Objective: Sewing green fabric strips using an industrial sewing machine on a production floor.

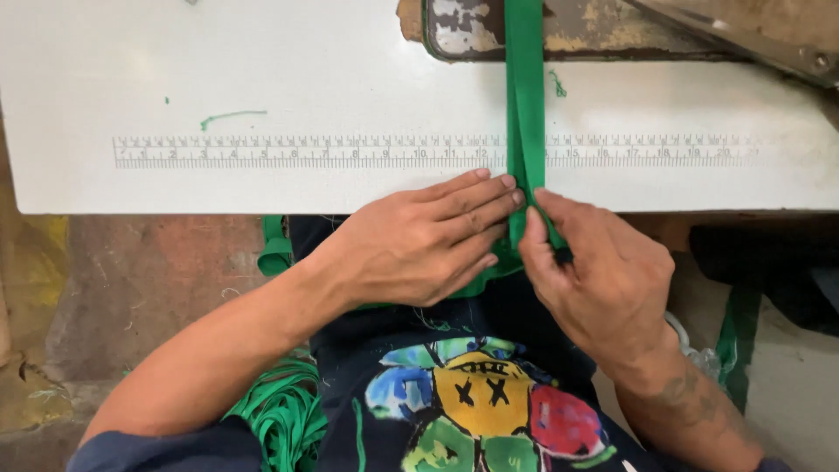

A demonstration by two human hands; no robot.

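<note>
A long green fabric strip [525,96] runs from the worn metal plate at the top, down across the white table to its near edge. My left hand [419,245] lies flat over the strip's lower part, fingertips pressing its left edge at the table's rim. My right hand [603,280] pinches the strip from the right, thumb and fingers closed on the folded fabric. Both hands meet at the strip just below the printed ruler [306,151].
The white table [262,79] carries loose green thread scraps [229,115]. A worn metal machine base [603,31] sits at the top edge. A heap of green strips [284,411] lies by my left knee, with more green fabric [732,341] at the right.
</note>
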